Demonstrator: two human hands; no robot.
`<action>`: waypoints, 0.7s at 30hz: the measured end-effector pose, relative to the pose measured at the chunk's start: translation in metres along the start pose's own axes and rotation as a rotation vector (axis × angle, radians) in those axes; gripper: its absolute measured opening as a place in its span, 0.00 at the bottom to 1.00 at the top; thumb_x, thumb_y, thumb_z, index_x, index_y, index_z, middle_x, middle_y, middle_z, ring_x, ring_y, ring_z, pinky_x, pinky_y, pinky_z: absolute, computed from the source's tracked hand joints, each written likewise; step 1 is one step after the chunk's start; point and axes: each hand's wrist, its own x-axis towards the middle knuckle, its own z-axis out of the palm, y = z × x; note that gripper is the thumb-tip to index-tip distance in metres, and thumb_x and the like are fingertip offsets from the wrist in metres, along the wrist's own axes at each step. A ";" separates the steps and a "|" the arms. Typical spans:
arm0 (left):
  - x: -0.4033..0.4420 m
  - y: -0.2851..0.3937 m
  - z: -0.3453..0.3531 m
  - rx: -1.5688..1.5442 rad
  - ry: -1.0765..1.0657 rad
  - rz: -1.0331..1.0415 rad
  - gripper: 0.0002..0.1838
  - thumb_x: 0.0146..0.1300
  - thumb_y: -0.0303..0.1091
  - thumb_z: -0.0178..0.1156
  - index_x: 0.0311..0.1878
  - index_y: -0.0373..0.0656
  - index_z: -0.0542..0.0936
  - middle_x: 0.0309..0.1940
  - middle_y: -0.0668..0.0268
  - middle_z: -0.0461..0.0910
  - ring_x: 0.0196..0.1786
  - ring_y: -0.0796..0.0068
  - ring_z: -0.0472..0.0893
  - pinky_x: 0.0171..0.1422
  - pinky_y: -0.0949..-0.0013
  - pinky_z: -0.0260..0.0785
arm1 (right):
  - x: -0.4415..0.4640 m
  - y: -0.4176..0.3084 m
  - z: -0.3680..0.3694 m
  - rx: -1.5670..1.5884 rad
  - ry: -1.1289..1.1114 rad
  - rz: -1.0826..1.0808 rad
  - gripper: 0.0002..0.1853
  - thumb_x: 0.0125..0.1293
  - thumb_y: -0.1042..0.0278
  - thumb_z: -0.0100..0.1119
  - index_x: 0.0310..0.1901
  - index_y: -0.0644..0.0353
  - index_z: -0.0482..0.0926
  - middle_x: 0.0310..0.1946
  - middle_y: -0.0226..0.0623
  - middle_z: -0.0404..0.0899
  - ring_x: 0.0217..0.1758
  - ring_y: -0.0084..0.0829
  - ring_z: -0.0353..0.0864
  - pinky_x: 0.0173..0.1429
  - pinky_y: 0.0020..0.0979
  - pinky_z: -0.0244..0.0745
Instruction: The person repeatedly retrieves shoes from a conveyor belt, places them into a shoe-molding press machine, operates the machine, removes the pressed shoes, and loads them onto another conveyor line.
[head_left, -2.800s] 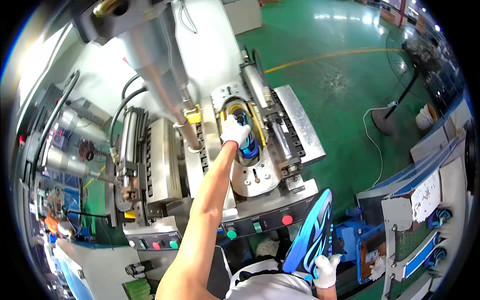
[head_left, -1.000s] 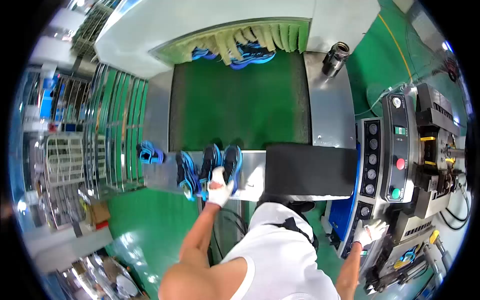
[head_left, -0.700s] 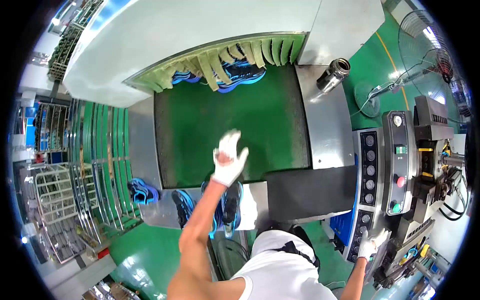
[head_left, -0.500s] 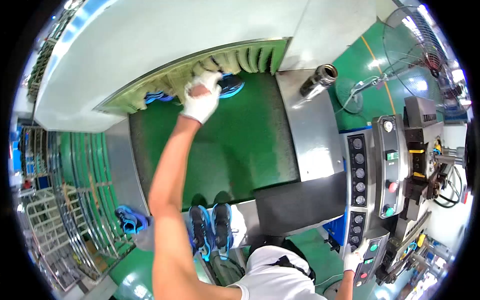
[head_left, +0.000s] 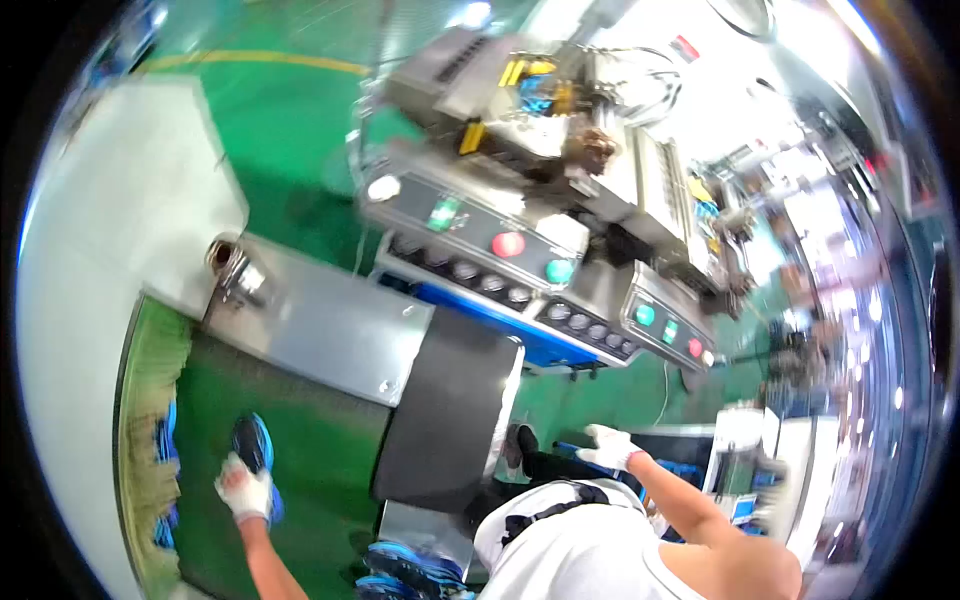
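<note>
At the lower left, my left hand [head_left: 244, 490], in a white glove, is closed on the rear part of a black and blue shoe [head_left: 254, 443] over the green conveyor belt [head_left: 320, 500]. My right hand [head_left: 607, 447], also gloved, is held out near my waist with its fingers apart and nothing in them. More black and blue shoes [head_left: 410, 572] lie at the bottom edge, beside the black mat [head_left: 447, 410]. Other blue shoes [head_left: 168, 440] show partly under the fringed curtain [head_left: 145, 420] at the left.
A metal cup-like container [head_left: 238, 272] stands on the steel ledge [head_left: 330, 320]. Ahead are a press machine [head_left: 560, 130] and control panels [head_left: 480, 235] with red and green buttons. The white machine housing [head_left: 110, 200] is at the left. Much of the right side is blurred.
The view has swung right, towards the presses. My left hand has come back from the curtain with a shoe. My right hand has moved away from the control panel.
</note>
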 end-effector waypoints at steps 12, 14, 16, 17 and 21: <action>-0.169 0.275 -0.178 -1.235 -0.169 0.073 0.35 0.49 0.28 0.75 0.62 0.29 0.77 0.53 0.56 0.84 0.54 0.68 0.83 0.64 0.63 0.74 | 0.052 -0.126 -0.065 0.979 -0.318 -0.611 0.36 0.74 0.37 0.56 0.68 0.62 0.76 0.59 0.45 0.83 0.63 0.37 0.82 0.68 0.35 0.75; -0.172 0.309 -0.210 -1.349 -0.170 0.276 0.35 0.48 0.28 0.74 0.63 0.31 0.77 0.52 0.58 0.85 0.53 0.70 0.83 0.63 0.65 0.74 | 0.042 -0.141 -0.092 1.377 -0.737 -0.699 0.29 0.79 0.44 0.54 0.62 0.64 0.81 0.54 0.39 0.86 0.57 0.29 0.85 0.60 0.29 0.80; -0.159 0.332 -0.216 -1.094 -0.169 0.545 0.37 0.47 0.31 0.75 0.63 0.34 0.78 0.53 0.58 0.85 0.54 0.67 0.84 0.64 0.62 0.74 | 0.025 -0.143 -0.122 1.513 -0.914 -0.830 0.28 0.77 0.46 0.55 0.62 0.65 0.80 0.53 0.39 0.86 0.55 0.29 0.85 0.59 0.29 0.81; -0.149 0.341 -0.211 -0.812 -0.079 0.685 0.37 0.46 0.33 0.77 0.63 0.36 0.78 0.55 0.58 0.85 0.56 0.64 0.84 0.65 0.59 0.74 | 0.019 -0.138 -0.132 1.561 -0.973 -0.873 0.28 0.77 0.47 0.55 0.62 0.65 0.80 0.53 0.39 0.86 0.55 0.29 0.85 0.58 0.30 0.81; -0.108 0.442 -0.282 -0.712 0.094 0.848 0.36 0.56 0.34 0.74 0.70 0.40 0.74 0.66 0.55 0.78 0.68 0.59 0.77 0.73 0.56 0.69 | 0.041 -0.084 -0.187 1.667 -0.915 -0.917 0.27 0.74 0.50 0.57 0.61 0.66 0.80 0.51 0.40 0.86 0.52 0.30 0.85 0.56 0.30 0.81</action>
